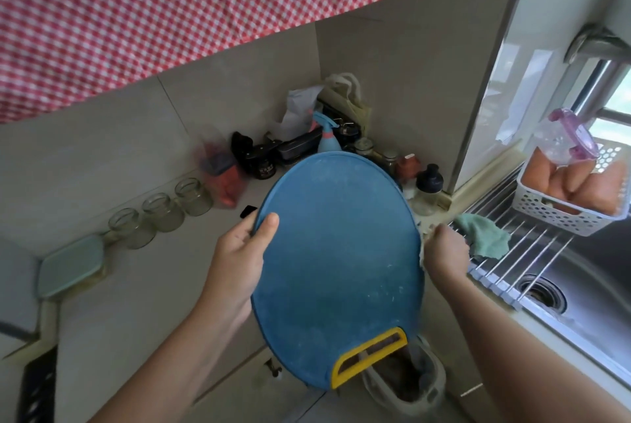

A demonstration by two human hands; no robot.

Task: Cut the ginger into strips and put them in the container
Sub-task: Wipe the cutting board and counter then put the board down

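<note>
A blue cutting board [336,262] is held tilted in the centre of the frame, above the desk [136,303]. Its left rim is gripped by the left hand [239,259], thumb on top; its right rim is clasped by the right hand [445,252], fingers curled.

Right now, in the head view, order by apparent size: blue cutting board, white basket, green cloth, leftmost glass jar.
1. blue cutting board, enlarged by nearness.
2. white basket.
3. green cloth and leftmost glass jar look alike; unranked.
</note>
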